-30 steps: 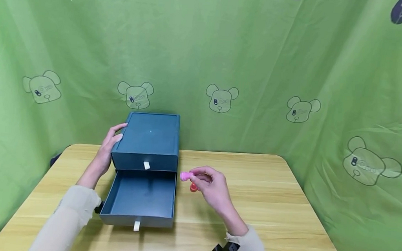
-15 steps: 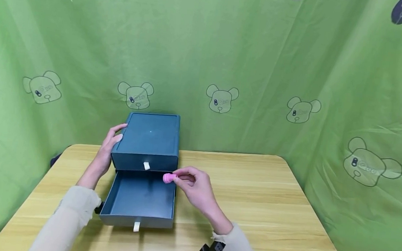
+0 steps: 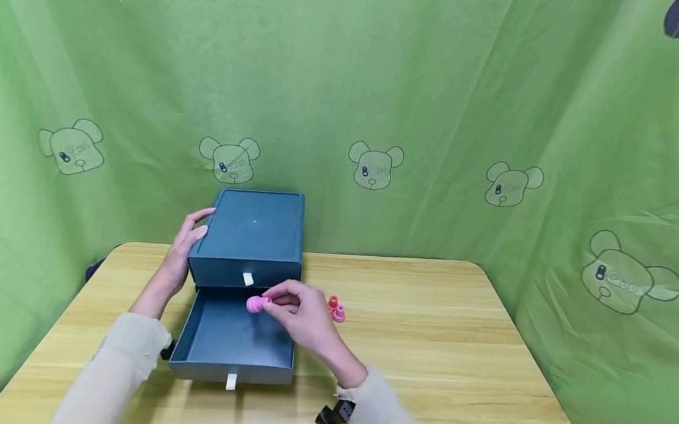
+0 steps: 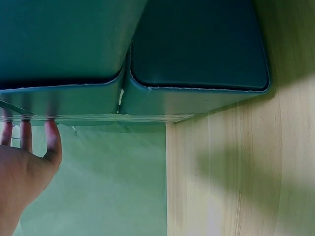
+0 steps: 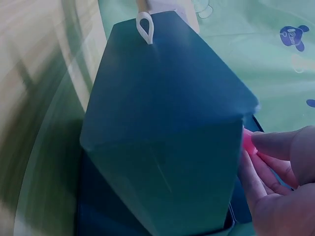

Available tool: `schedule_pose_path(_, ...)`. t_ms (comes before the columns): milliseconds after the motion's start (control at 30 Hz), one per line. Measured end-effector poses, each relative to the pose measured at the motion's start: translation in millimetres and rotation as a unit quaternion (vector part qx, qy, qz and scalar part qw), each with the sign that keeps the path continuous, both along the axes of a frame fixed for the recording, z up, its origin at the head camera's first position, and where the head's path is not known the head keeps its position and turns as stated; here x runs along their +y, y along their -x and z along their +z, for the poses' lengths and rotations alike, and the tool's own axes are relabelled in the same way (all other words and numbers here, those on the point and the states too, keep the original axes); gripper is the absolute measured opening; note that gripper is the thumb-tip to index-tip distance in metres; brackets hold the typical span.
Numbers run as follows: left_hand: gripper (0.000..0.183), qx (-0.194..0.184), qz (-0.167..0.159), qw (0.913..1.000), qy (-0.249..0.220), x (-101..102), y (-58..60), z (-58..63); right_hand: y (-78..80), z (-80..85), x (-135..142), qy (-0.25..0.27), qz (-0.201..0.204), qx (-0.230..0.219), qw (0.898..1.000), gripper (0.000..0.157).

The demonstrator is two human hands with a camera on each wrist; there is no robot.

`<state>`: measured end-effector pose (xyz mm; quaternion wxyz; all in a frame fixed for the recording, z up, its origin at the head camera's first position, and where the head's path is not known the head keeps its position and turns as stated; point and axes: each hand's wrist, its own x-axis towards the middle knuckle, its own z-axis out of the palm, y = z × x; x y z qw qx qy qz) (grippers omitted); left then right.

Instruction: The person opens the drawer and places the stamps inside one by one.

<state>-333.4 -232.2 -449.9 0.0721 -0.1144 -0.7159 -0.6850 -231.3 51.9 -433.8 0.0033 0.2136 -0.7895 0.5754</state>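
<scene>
Pinched in the right hand (image 3: 306, 317) is a pink peg (image 3: 256, 304); the left hand (image 3: 179, 252), spread, touches the smooth cabinet (image 3: 254, 228). Right-wrist view alone shows an upper-centre white loop (image 5: 150, 34).

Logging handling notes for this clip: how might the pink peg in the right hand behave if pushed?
The pink peg is probably light: it looks small, and the right hand holds it in a pinch. Its rounded sides suggest it could roll if lying down.

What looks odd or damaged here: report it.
Nothing looks spilled. The blue cabinet has pale, ragged-looking edges in the left wrist view, perhaps wear or glare. The lower drawer is pulled out, but that seems deliberate: the right hand holds a pink piece over it.
</scene>
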Motion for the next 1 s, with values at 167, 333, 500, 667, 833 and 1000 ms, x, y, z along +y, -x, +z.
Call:
schedule_pose_path(167, 0.055, 0.002, -0.002, 1.0, 0.002, 1.1, -0.2, 0.7, 3.1, 0.0, -10.6, -0.018, 0.02, 0.003, 1.0, 0.009)
schedule_pose_path(333, 0.055, -0.001, -0.003, 1.0, 0.003, 1.7, -1.0, 1.3, 5.5, -0.3, -18.5, -0.028, 0.038, -0.004, 0.999, 0.01)
schedule_pose_path(500, 0.055, 0.002, -0.001, 1.0, 0.001, 1.3, 0.7, 2.3, 8.6, 0.9, -25.7, -0.043, 0.052, -0.004, 0.998, 0.011)
schedule_pose_path(667, 0.055, 0.003, -0.005, 1.0, -0.001, 0.5, 1.8, 3.3, 11.6, -2.1, -33.8, -0.053, 0.065, 0.0, 0.996, 0.011)
schedule_pose_path(833, 0.054, -0.006, -0.006, 1.0, -0.004, 0.1, 0.8, 2.9, 13.1, -5.3, -41.8, -0.067, 0.07, -0.008, 0.995, 0.01)
schedule_pose_path(1000, 0.055, -0.008, -0.003, 1.0, -0.003, -0.2, -0.8, 1.7, 12.4, -7.8, -45.7, -0.081, 0.064, -0.017, 0.994, 0.009)
